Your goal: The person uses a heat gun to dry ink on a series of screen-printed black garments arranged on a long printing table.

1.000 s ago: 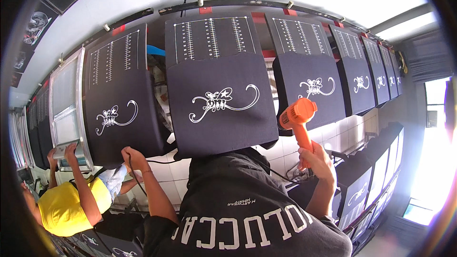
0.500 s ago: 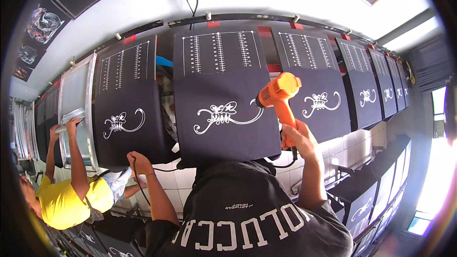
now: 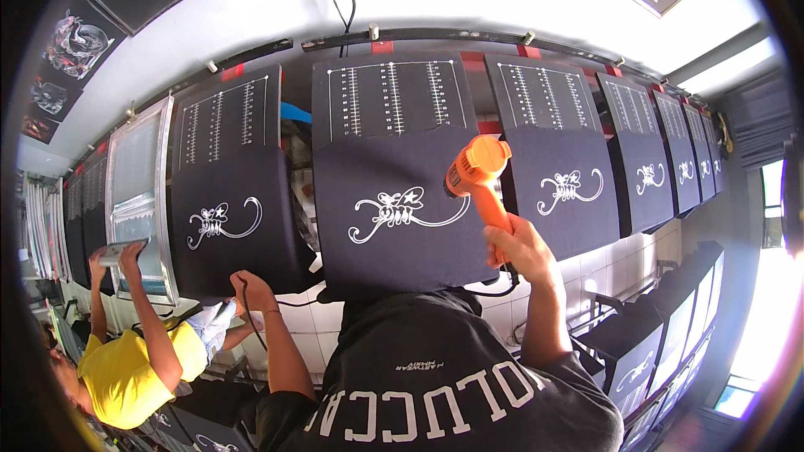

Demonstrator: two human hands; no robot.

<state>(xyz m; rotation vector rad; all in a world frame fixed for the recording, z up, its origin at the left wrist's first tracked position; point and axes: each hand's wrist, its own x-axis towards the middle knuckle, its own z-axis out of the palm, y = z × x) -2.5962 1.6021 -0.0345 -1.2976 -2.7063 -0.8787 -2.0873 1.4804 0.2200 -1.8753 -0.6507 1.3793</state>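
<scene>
My right hand [image 3: 521,249] is closed round the handle of an orange heat gun [image 3: 486,169]. Its dark nozzle points down and left, over the right end of the white line print [image 3: 397,209] on the middle black fabric piece [image 3: 402,261]. That fabric is spread over a dark board [image 3: 368,96] with white ruler markings. To the left, my left hand [image 3: 253,291] grips a thin black cord [image 3: 245,289], near the lower edge of the neighbouring printed fabric [image 3: 222,264].
More boards with printed black fabric [image 3: 565,218] run in a row to both sides. At left, a co-worker in a yellow shirt [image 3: 138,381] holds a squeegee [image 3: 124,253] over a framed screen [image 3: 138,172]. Further printed boards [image 3: 641,351] stand behind me at right.
The heat gun has shifted slightly left and tipped more downward over the print. My left hand still grips the cord. The co-worker's squeegee has come nearer along the screen.
</scene>
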